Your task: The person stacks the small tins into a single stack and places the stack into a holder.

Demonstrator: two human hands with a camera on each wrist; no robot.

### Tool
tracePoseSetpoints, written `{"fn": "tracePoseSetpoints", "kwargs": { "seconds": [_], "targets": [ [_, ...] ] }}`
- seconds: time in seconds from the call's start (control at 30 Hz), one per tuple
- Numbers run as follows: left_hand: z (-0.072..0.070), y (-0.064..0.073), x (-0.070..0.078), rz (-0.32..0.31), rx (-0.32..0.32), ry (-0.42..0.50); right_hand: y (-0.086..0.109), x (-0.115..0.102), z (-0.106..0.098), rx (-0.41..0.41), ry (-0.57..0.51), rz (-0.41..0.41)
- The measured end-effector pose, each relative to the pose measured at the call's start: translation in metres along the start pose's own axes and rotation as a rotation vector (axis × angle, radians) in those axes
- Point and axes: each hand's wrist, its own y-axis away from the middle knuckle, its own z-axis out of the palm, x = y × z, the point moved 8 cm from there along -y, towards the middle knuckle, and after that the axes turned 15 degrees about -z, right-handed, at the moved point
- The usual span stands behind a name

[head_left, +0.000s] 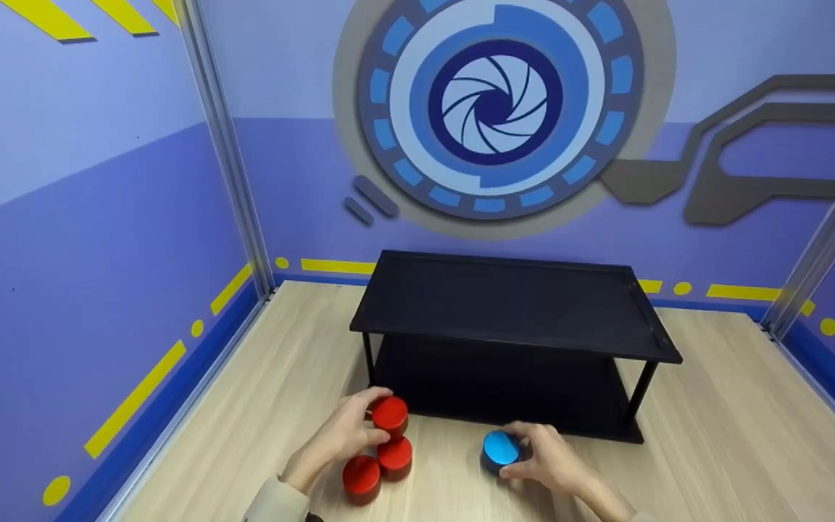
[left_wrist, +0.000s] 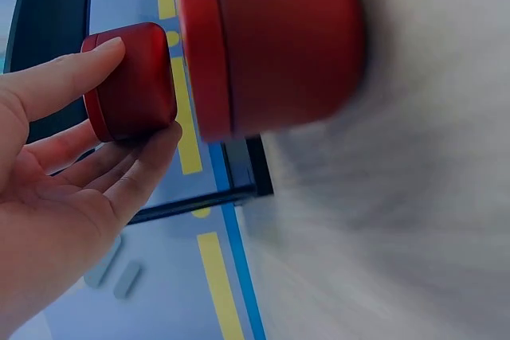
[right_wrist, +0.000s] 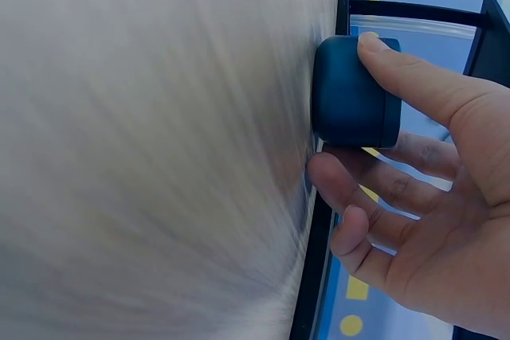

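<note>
My left hand [head_left: 341, 433] holds a round red lidded tin [head_left: 391, 413] between thumb and fingers, just in front of the shelf's left front corner. In the left wrist view this tin [left_wrist: 137, 85] is off the tabletop. Two more red tins stand close by on the table, one [head_left: 395, 460] just below the held one and another [head_left: 362, 478] to its left. To the right, my right hand [head_left: 551, 458] grips a blue lidded tin [head_left: 501, 449], thumb on one side and fingers on the other. The right wrist view shows the blue tin [right_wrist: 351, 93] upright at the table surface.
A black two-tier shelf [head_left: 504, 301] stands behind the hands, its lower board [head_left: 490, 380] close to the tabletop. Thin posts [head_left: 642, 391] hold up its top. Blue-purple panels [head_left: 294, 181] wall in the wooden table [head_left: 301, 341] at the back and sides.
</note>
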Motion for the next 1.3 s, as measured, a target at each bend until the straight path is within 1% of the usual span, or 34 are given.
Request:
{"fn": "tracePoseSetpoints", "kwargs": {
  "seconds": [0.3, 0.43, 0.6, 0.77, 0.97, 1.13, 1.3],
  "targets": [
    [0.016, -0.007, 0.019, 0.02, -0.004, -0.043, 0.001, -0.002, -0.001, 0.01, 0.008, -0.007],
    [0.023, -0.009, 0.026, 0.033, 0.003, -0.086, 0.001, -0.002, -0.001, 0.012, 0.004, -0.008],
    [0.032, -0.013, 0.035, 0.06, -0.015, -0.11, 0.001, -0.001, -0.001, 0.01, 0.009, -0.01],
    [0.041, -0.016, 0.041, 0.066, -0.037, -0.116, 0.001, -0.002, -0.002, 0.01, 0.014, -0.031],
    [0.053, -0.02, 0.05, 0.076, -0.052, -0.131, 0.001, -0.001, -0.001, 0.005, 0.021, -0.012],
    [0.06, -0.021, 0.059, 0.085, -0.052, -0.156, 0.001, 0.0, -0.001, 0.001, 0.027, -0.008],
    [0.068, -0.023, 0.065, 0.076, -0.043, -0.19, 0.0, -0.001, 0.0, -0.001, 0.025, -0.011]
  ]
}}
